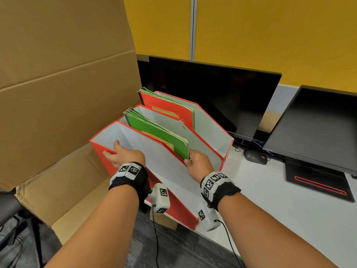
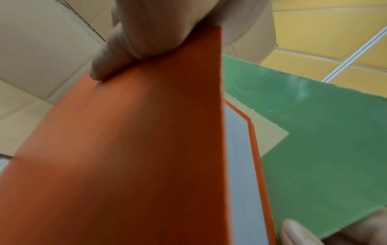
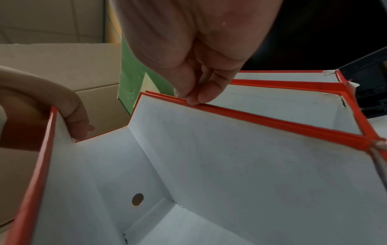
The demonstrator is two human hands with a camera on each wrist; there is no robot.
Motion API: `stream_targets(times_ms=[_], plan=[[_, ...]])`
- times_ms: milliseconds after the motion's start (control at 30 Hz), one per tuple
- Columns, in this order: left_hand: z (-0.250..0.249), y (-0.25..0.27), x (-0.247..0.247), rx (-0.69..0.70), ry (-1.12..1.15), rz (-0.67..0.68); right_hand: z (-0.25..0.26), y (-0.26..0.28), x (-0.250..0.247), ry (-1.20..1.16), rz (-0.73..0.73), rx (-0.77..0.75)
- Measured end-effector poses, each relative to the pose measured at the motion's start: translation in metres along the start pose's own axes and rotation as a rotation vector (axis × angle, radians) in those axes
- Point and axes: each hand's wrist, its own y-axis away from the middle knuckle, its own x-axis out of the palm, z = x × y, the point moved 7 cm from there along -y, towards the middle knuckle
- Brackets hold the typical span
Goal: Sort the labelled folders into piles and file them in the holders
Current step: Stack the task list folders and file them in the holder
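Three red file holders with pale insides stand side by side on the desk. The nearest holder (image 1: 154,163) (image 3: 230,165) has nothing in it. My left hand (image 1: 112,148) (image 3: 77,122) grips its left wall (image 2: 136,149), thumb inside and fingers outside. My right hand (image 1: 188,160) (image 3: 192,97) pinches the red rim between the nearest and the middle holder (image 1: 202,149). It is right beside the lower corner of the green folders (image 1: 158,132) (image 2: 324,132) filed in the middle holder. The far holder (image 1: 212,124) holds a stack fronted by a red folder (image 1: 170,107).
A large open cardboard box (image 1: 58,93) stands at the left, its flap (image 1: 58,190) hanging beside the holders. Two dark monitors (image 1: 212,93) (image 1: 318,128) and a mouse (image 1: 255,156) sit behind and to the right. White desk (image 1: 289,209) lies to the right.
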Motion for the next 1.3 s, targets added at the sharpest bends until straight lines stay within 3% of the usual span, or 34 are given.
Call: stream_targets(times_ms=[100, 167, 400, 600, 967, 1300], plan=[[0.000, -0.001, 0.002, -0.015, 0.016, -0.019, 0.005, -0.003, 0.001, -0.015, 0.029, -0.013], [0.002, 0.001, 0.003, -0.088, 0.147, -0.085, 0.005, -0.003, -0.001, -0.077, 0.049, -0.006], [0.003, 0.006, 0.007, -0.144, 0.262, -0.120, 0.013, -0.006, 0.001, -0.024, -0.021, -0.087], [0.001, 0.014, -0.002, -0.073, 0.194, -0.173, 0.008, -0.004, 0.001, -0.007, 0.021, -0.090], [-0.008, 0.040, -0.007, -0.024, 0.163, -0.134, 0.001, 0.015, -0.010, -0.003, 0.048, -0.019], [-0.019, 0.076, 0.006, 0.140, 0.111, -0.059, -0.018, 0.056, -0.043, -0.089, -0.055, 0.045]])
